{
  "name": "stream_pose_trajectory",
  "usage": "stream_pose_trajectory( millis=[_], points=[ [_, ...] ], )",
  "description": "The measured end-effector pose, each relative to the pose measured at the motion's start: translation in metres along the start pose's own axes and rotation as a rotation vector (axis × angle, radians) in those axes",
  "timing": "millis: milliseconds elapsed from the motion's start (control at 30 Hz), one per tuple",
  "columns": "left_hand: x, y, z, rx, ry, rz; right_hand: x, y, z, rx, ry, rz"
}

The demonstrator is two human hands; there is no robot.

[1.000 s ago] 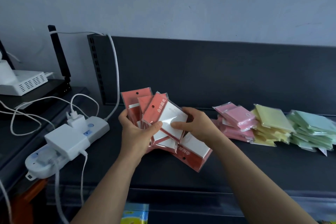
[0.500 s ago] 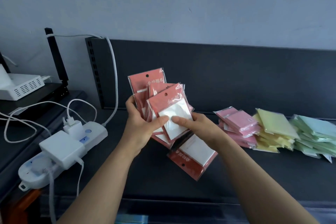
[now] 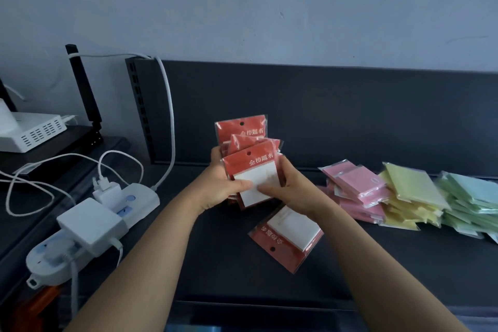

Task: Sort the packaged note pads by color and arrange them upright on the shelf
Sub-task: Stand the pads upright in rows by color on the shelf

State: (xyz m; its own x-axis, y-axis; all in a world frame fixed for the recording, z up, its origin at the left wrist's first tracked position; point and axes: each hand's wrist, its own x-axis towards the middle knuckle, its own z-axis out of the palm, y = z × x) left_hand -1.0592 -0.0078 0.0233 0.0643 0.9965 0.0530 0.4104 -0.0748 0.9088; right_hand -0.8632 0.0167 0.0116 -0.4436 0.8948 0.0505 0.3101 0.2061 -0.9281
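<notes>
1. Red note pads [image 3: 252, 167]: I am holding the bundle upright just above the shelf [image 3: 404, 264]; one loose pack [image 3: 285, 234] is lying flat on the shelf.
2. Step in hand, as I judge it: squaring the edges evenly, gripping gently so the slippery wrappers are not fanning out.
3. Grip: my left hand [image 3: 218, 188] is curling round the bundle, and my right hand [image 3: 293, 191] is pinching its front pack.

Red-topped packs [image 3: 249, 170] fan upright above the shelf [image 3: 229, 277]. Another red pack [image 3: 285, 237] lies flat, inverted, at five o'clock. The pink pile [image 3: 353, 183], yellow pile [image 3: 412, 191] and green pile [image 3: 474, 197] lie at three o'clock.
</notes>
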Motion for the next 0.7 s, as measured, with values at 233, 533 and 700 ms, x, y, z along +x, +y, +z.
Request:
stream_pose_trajectory(
  millis=[233,533,700],
  points=[
    [-0.003,-0.02,0.019,-0.009,0.052,-0.087,0.009,0.007,0.014,0.079,-0.064,0.015],
    [0.01,-0.013,0.027,-0.044,0.098,-0.037,0.02,0.012,0.008,0.117,0.065,-0.004],
    [0.022,-0.006,0.031,-0.026,0.108,-0.049,0.028,0.011,0.007,0.16,0.088,-0.049]
  ],
)
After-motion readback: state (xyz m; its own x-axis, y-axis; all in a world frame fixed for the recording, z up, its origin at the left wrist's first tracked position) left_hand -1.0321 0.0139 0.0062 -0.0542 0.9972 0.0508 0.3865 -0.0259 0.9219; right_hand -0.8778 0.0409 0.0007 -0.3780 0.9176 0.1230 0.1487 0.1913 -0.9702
